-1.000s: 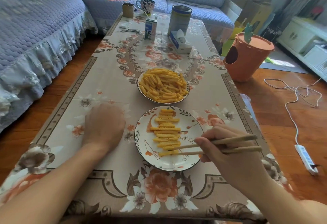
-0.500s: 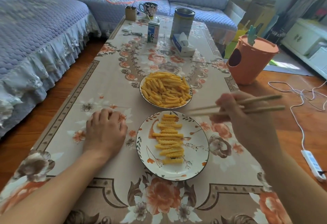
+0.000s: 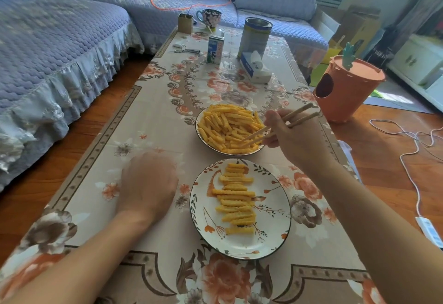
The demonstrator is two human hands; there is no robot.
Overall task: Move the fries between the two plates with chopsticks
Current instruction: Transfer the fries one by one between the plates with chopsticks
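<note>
one hand (image 3: 296,139) over far fries (image 3: 230,127), chopsticks (image 3: 275,127) down

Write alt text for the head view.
A right hand dips chopsticks into a far plate heaped with fries. A near plate holds a neat row of fries; the left hand rests on the floral tablecloth.

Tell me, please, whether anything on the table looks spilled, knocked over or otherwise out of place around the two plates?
Nothing stands out. The fries stay heaped inside the far plate, the near plate holds a tidy row, and none lie on the tablecloth. The milk carton and tin stand upright.
</note>
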